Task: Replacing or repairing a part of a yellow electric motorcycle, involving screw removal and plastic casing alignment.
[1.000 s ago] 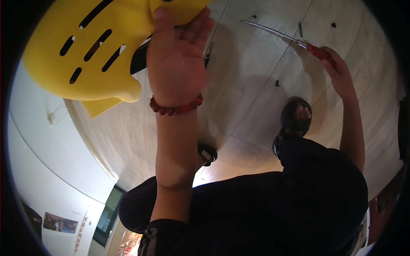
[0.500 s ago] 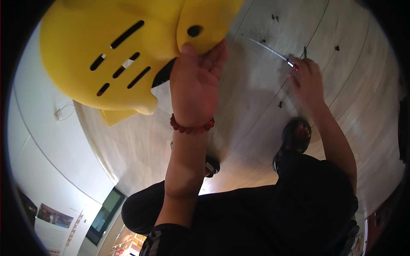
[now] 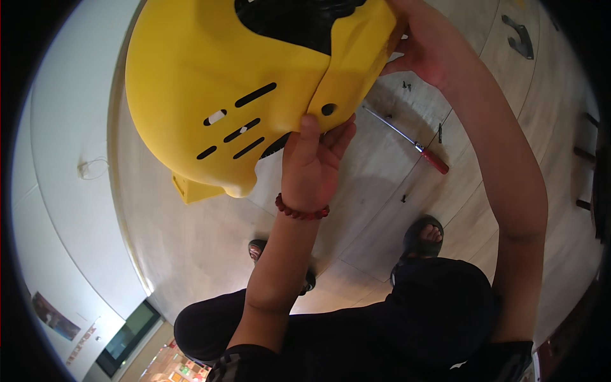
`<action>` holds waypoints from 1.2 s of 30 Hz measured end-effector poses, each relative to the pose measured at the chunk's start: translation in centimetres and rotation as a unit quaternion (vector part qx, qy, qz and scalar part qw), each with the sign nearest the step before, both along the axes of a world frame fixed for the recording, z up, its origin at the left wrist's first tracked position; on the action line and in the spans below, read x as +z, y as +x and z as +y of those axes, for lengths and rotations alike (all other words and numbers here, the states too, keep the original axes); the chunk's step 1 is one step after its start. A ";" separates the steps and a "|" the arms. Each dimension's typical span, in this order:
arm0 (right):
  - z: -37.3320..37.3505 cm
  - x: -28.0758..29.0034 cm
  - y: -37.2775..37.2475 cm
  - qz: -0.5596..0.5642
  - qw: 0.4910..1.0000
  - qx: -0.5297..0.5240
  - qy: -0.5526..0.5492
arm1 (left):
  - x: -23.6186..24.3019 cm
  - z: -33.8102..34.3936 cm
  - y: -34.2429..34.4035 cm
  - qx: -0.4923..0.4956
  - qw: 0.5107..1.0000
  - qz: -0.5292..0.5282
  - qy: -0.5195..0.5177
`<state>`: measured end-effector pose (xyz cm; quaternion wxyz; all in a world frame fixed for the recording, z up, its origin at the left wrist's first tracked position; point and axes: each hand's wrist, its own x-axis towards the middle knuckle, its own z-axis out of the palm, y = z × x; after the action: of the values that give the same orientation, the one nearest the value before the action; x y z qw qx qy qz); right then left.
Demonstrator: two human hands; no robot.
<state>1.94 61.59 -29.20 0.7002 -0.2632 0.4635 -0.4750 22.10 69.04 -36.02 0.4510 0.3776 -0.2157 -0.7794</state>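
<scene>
A large yellow helmet-shaped plastic shell (image 3: 184, 76) with dark slots and a dark opening at its top fills the upper middle of the view. My left hand (image 3: 312, 169) grips its lower right edge, thumb on the outside below a round hole, fingers curled partly behind. On the shell's far right side, my right hand (image 3: 425, 48) has hold of the rim; some of its fingers are hidden behind the yellow plastic. A screwdriver (image 3: 436, 161) with a red handle and long metal shaft lies on the floor under my right arm, untouched.
Small dark screws (image 3: 403, 198) are scattered on the wood-look floor (image 3: 356, 235) around the screwdriver. A dark curved bracket (image 3: 520, 39) lies at the far right. My sandalled feet (image 3: 423, 235) stand close by. A white wall (image 3: 63, 191) curves along the left, with a thin cable (image 3: 92, 169).
My right hand has let go of the screwdriver, leaving it on the floor, and moved up to the shell's far rim. The shell has shifted right and down in view, showing its dark opening.
</scene>
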 end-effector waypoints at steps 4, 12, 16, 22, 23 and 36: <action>-0.6 -1.5 1.2 0.047 0.986 -0.108 0.116 | 0.3 -0.1 0.6 0.002 1.000 0.006 0.006; -0.5 -2.4 1.9 0.069 0.978 -0.164 0.112 | 0.2 0.0 0.5 0.005 1.000 -0.010 0.001; -1.2 -1.3 2.4 0.087 0.983 -0.130 0.093 | 0.2 -0.1 0.6 0.014 0.999 -0.022 0.024; -1.7 -2.1 2.4 0.108 0.979 -0.146 0.095 | 0.2 0.0 0.6 0.029 0.999 -0.042 0.008; -1.7 -2.0 2.7 0.122 0.977 -0.147 0.098 | 0.1 0.0 0.6 0.032 0.999 -0.039 0.006; 0.3 -2.0 2.9 0.143 0.986 -0.081 -0.034 | -0.8 0.4 0.9 0.032 0.996 -0.050 -0.066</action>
<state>4.83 61.85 -31.21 0.5766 -0.3138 0.5618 -0.5034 22.96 69.48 -36.77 0.4878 0.3923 -0.2766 -0.7291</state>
